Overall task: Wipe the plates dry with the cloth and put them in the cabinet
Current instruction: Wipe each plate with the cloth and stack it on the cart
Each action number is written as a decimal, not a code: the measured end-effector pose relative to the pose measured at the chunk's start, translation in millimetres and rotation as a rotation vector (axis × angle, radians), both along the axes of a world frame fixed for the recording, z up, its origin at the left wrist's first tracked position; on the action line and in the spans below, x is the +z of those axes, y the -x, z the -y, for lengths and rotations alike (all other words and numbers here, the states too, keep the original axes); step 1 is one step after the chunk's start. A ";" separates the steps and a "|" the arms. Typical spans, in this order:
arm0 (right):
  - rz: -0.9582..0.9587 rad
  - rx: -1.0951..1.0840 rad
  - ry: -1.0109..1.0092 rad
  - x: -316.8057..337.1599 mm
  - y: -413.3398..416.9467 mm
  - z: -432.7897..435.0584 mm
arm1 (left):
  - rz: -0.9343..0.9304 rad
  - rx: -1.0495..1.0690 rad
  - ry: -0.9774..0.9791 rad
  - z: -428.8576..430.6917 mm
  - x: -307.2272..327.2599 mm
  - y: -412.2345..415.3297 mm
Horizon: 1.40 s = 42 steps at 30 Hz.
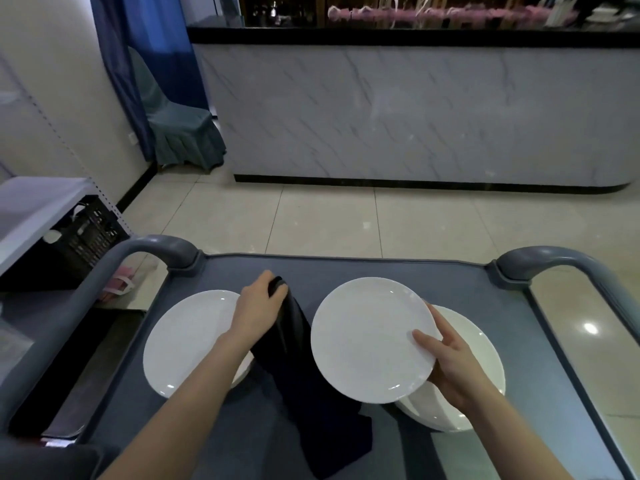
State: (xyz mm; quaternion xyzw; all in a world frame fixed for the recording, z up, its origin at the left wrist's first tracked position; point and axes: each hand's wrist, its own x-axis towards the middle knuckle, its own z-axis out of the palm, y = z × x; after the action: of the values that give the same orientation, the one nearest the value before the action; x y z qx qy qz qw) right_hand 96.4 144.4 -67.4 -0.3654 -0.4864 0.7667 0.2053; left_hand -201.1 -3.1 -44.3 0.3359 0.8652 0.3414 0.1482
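A white plate [367, 341] is lifted and tilted above the grey cart top [381, 268]; my right hand [450, 362] grips its right rim, thumb on the face. Under it, at the right, lies a stack of white plates [485, 358]. My left hand [258, 308] holds the top end of a dark cloth [304, 393], which hangs down and trails onto the cart between the plates. Another white plate [187, 341] rests on the cart at the left, partly under my left forearm.
Curved grey cart handles rise at the left [152, 247] and right [554, 261]. Beyond the cart is tiled floor, then a marble-fronted counter [415, 116]. A black crate [86, 233] under a white surface stands at the left, and a covered chair [180, 133] in the far corner.
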 end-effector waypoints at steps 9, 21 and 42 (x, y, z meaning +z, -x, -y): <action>-0.044 -0.037 -0.091 27.4 3.7 16.4 | 0.169 0.069 -0.335 -10.3 82.8 -43.0; -0.168 -0.163 0.029 38.2 -4.5 23.5 | -0.439 -0.612 0.019 1.2 46.3 -127.9; -0.178 -0.057 -0.095 62.4 -14.4 48.1 | -0.480 -0.631 0.137 -32.8 31.8 -127.6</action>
State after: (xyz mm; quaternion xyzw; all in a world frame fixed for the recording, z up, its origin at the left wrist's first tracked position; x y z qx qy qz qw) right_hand 110.8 96.4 -5.0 -0.2994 -0.4914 0.7660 0.2867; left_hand -73.5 29.7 -12.4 0.6447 0.7503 0.1326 0.0613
